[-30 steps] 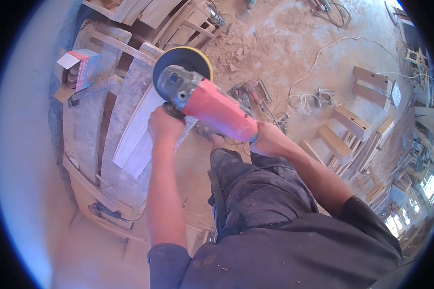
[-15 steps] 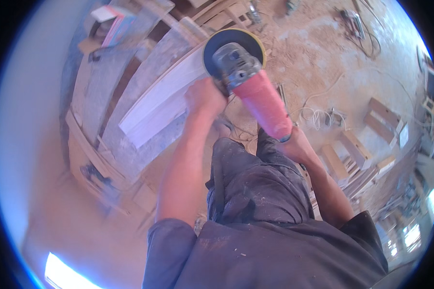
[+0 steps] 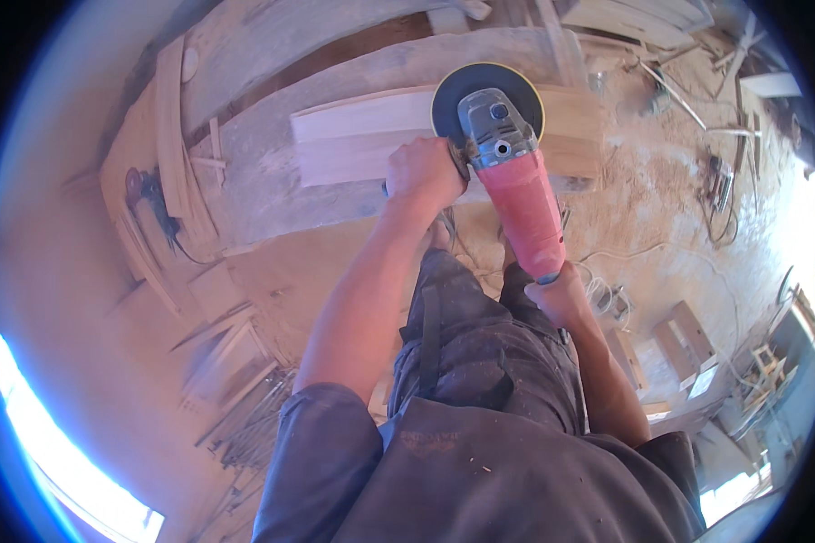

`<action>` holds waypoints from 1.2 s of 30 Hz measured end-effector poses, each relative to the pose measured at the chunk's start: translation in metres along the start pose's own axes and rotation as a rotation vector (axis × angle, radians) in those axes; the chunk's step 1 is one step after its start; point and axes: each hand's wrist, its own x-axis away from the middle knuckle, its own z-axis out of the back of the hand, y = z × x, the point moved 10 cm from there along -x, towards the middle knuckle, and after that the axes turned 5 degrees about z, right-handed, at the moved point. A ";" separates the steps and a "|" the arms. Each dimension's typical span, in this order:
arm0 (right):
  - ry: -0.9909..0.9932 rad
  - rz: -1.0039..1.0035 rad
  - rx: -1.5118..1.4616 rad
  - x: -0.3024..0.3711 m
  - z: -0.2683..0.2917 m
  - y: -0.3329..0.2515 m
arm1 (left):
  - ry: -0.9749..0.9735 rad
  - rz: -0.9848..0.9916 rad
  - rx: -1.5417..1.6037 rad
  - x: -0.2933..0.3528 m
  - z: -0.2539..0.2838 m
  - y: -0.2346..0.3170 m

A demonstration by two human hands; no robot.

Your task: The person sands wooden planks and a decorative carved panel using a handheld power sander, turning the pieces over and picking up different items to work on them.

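A disc sander [image 3: 523, 206] with a red body, grey gear head and round black disc edged in yellow is held out in front of me. My left hand [image 3: 426, 172] is closed around its side handle, near the head. At the rear end of the red body, my right hand [image 3: 560, 295] is wrapped around the grip. The disc overlaps a pale wooden panel [image 3: 358, 136] lying on a dusty workbench [image 3: 254, 195]. Whether the disc touches the wood I cannot tell, since its underside is hidden.
Long planks [image 3: 168, 127] and a dark power tool [image 3: 154, 204] lie at the bench's left end. On the dusty floor to the right are another tool [image 3: 721, 185], a coiled white cord [image 3: 598, 291] and wooden frames [image 3: 682, 342]. More boards [image 3: 638, 20] are stacked at the far right.
My view has turned to the right, so the bench and panel now run crosswise ahead of me. The sander sits farther right in view, its disc over the panel's middle. Both hands keep their hold.
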 end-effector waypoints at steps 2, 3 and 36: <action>-0.030 -0.018 0.076 -0.005 -0.023 -0.013 | 0.008 0.043 0.027 0.000 0.000 -0.039; -0.042 -0.028 0.114 -0.006 -0.034 -0.022 | 0.012 0.063 0.039 0.001 0.000 -0.058; -0.202 -0.045 0.343 0.005 -0.188 -0.099 | -0.031 0.238 0.345 0.064 0.003 -0.281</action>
